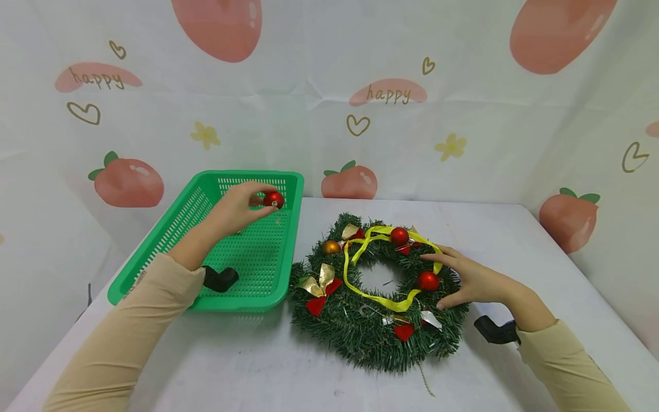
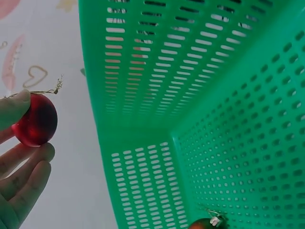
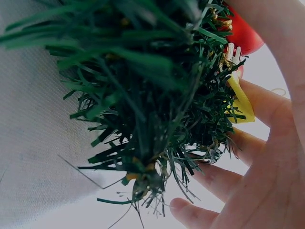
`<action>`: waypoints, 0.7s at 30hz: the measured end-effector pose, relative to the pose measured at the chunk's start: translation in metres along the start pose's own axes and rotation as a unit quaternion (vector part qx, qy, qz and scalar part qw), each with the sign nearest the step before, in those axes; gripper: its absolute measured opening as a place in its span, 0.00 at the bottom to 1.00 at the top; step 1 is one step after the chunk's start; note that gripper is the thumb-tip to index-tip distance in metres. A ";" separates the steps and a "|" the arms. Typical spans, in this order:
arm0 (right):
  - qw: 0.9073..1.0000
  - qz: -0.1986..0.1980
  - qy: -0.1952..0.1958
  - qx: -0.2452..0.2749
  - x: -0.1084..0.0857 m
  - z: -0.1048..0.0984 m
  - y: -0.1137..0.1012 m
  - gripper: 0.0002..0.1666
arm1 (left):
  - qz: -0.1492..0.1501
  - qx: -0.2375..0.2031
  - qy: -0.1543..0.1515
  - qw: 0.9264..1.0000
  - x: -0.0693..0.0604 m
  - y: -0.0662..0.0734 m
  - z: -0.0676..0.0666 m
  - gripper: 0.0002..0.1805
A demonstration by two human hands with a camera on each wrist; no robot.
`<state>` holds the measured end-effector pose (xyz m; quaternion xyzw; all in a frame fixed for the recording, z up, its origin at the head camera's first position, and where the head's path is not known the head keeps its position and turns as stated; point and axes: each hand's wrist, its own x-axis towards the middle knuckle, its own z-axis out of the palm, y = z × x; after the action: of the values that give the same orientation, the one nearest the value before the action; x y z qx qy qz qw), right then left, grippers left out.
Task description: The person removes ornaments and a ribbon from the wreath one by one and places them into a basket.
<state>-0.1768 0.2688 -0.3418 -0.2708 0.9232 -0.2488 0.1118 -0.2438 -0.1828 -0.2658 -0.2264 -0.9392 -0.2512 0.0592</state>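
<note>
Above the green basket (image 1: 296, 240), my left hand (image 1: 234, 210) pinches a red ball (image 1: 274, 199) between thumb and fingers; a gold string stands off the ball (image 2: 37, 121) in the left wrist view. A green wreath (image 1: 355, 326) lies on the table, with a yellow ribbon (image 1: 400, 305) looped over it. Red balls (image 1: 399, 236), an orange-gold ball (image 1: 331, 247) and red and gold bows (image 1: 321, 289) sit on it. At its right edge my right hand (image 1: 476, 280) rests with fingers spread around the rim, near another red ball (image 1: 428, 281).
Inside the basket another ball (image 2: 202, 224) shows at the bottom of the left wrist view. A patterned cloth (image 1: 319, 137) hangs behind the white table (image 1: 257, 366). A thin gold string (image 1: 426, 380) trails from the wreath's front edge.
</note>
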 end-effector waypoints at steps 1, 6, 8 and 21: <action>1.000 0.000 0.000 0.000 0.000 0.000 0.000 0.52 | -0.003 0.000 -0.001 1.000 0.000 -0.002 0.000 0.24; 1.000 -0.001 0.001 -0.001 0.000 0.000 -0.001 0.52 | -0.012 0.003 -0.006 1.000 0.002 -0.010 0.001 0.24; 1.000 -0.002 0.001 -0.001 0.000 0.000 -0.001 0.52 | -0.016 0.005 -0.009 1.000 0.003 -0.012 0.000 0.24; 1.000 0.000 -0.001 -0.003 0.000 -0.001 -0.002 0.52 | -0.039 0.015 -0.011 0.999 0.009 -0.034 0.000 0.23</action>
<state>-0.1761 0.2675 -0.3398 -0.2710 0.9240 -0.2456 0.1115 -0.2671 -0.2062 -0.2791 -0.1912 -0.9517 -0.2363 0.0424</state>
